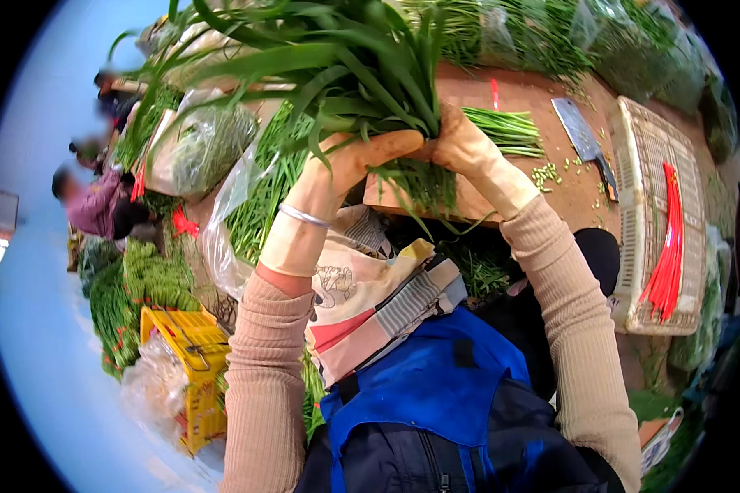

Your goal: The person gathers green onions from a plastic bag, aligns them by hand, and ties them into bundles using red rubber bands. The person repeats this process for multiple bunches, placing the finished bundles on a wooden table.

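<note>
Both my hands wear pale rubber gloves. My left hand [357,157] and my right hand [462,138] are together around a large bunch of long green leaves [345,68], which fans up and to the left. Its lower part hangs below my hands, above the near edge of a wooden board [549,135]. On the board, right of my right hand, lies a bundle of cut green stalks [505,130]. A cleaver [576,129] with a black handle lies farther right, with small stalk pieces [546,177] scattered near it.
An upturned plastic crate [641,203] at the right bears red ties [669,246]. Bagged greens [641,61] line the back. At the left are an open plastic bag of greens [253,215], a yellow crate [206,382] and stacked green bundles [154,277]. People [102,203] sit farther off.
</note>
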`<state>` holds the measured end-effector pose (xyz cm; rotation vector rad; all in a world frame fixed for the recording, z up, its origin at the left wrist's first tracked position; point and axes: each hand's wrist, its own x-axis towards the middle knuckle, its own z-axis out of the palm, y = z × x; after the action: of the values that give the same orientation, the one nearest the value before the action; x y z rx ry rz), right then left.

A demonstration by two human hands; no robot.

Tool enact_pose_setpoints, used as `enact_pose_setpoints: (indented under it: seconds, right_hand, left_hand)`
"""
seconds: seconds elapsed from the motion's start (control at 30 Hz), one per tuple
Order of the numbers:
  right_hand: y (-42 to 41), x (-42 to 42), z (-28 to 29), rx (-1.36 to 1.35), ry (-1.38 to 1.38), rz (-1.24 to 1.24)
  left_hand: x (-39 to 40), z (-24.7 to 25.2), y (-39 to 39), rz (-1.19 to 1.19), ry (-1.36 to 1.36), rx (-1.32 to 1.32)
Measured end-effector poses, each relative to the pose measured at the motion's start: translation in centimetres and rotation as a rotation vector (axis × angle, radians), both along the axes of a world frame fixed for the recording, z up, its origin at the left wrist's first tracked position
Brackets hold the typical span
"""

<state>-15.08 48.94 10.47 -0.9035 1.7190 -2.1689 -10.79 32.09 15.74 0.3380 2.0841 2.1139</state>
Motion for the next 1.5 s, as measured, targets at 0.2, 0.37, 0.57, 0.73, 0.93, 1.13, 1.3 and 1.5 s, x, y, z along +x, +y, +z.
enact_pose_setpoints:
  seconds: [0.2,0.37,0.57,0.73,0.93,1.13,1.3,1.5]
  right_hand:
    - [0.7,-1.8,-0.8,0.253,0.183,-0.052]
    - [0.6,-1.9,-1.6,0.333,0.267,-0.133]
    - [1.9,-0.1,1.3,0.211,0.178,-0.071]
    - [2.1,2.1,2.5,0.21,0.115,-0.111]
    - [-1.3,-0.5,-1.7,0.975,0.792,-0.162]
    - [-0.6,0.5,-0.6,0.252,0.13,-0.003]
    - [1.3,2.0,-0.4,0.091,0.114,-0.067]
    - [3.2,0.5,-6.1,-0.449,-0.252,-0.14]
  left_hand:
    - [-2.9,2.0,-1.1,-0.172,-0.019,0.116]
    - [-4.0,2.1,-0.7,-0.244,0.401,-0.648]
    - [-5.0,2.0,-0.5,-0.128,0.286,-0.692]
    - [-4.2,1.0,1.5,-0.302,0.358,-0.658]
    - [-2.1,4.9,3.6,-0.274,1.148,-1.338]
    - [-2.2,4.9,3.5,-0.08,1.254,-1.503]
    - [-1.4,4.5,1.7,0.171,0.258,-0.212]
    - [-0.6,2.7,-3.3,0.123,0.293,-0.084]
